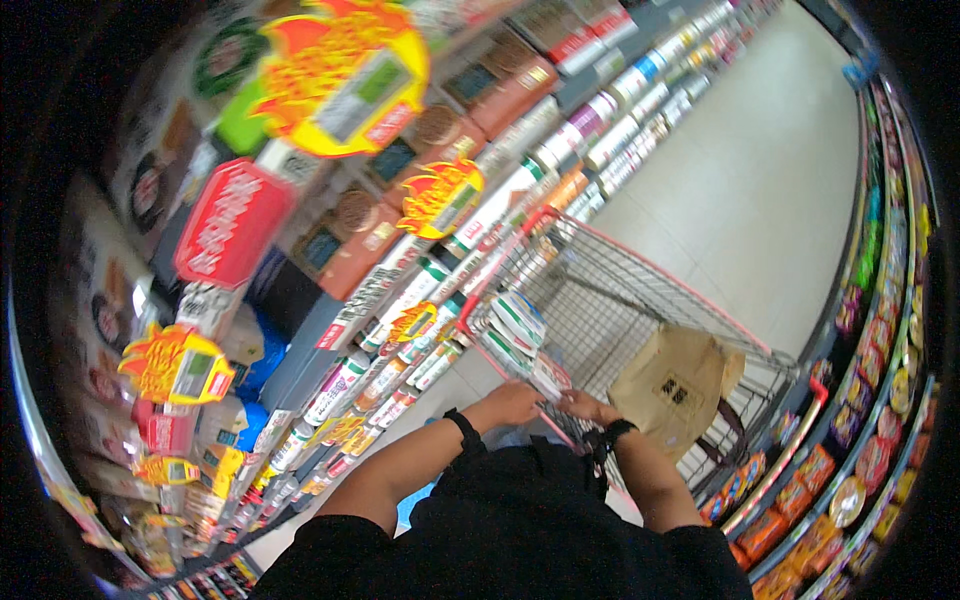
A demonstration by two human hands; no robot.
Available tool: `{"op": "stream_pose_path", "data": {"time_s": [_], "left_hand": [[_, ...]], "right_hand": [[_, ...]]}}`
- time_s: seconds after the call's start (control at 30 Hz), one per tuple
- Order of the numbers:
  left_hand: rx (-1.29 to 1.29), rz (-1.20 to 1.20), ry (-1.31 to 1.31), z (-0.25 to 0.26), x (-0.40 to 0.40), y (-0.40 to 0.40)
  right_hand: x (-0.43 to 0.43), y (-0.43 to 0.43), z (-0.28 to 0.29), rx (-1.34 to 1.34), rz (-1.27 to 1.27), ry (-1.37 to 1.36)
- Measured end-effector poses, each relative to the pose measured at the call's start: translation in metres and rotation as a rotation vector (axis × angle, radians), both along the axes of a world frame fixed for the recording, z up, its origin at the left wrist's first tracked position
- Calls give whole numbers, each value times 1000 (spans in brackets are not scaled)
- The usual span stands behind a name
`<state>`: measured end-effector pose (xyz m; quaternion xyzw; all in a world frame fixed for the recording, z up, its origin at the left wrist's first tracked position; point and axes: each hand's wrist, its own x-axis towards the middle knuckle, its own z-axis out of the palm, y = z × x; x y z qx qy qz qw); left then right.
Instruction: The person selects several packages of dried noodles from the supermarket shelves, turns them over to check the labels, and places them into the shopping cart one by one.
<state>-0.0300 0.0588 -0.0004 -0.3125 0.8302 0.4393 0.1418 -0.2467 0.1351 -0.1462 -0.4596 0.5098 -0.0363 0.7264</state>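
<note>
Both hands are close together at the near end of a wire shopping cart [600, 300] with red plastic trim. My left hand [510, 403] curls over the cart's near rim; whether it grips anything is hidden. My right hand [589, 407] has its fingers closed at the lower end of a small white package [552, 375] with a reddish print. Just beyond, white and green packs [519, 322] rest against the cart's left side. A tan bag [664, 386] with a dark printed mark and dark straps sits in the cart, right of my right hand.
Along the left run store shelves with canisters [517, 187], brown boxes [364, 247] and flame-shaped price tags [442, 196] that jut out. Curved in view, shelves of colourful snack packets [814, 469] line the right. A pale tiled floor [742, 172] stretches ahead between them.
</note>
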Motion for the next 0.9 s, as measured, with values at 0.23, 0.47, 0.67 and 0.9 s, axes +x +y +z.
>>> {"op": "stream_pose_path", "data": {"time_s": [0.23, 0.47, 0.67, 0.9], "left_hand": [[89, 305, 101, 36, 34, 8], [145, 582, 124, 57, 101, 42], [104, 904, 251, 74, 181, 94], [-363, 1384, 531, 82, 288, 153]], "right_hand": [[8, -32, 70, -76, 140, 198], [44, -52, 135, -184, 155, 296], [96, -48, 140, -684, 21, 290], [219, -42, 203, -735, 39, -93]]}}
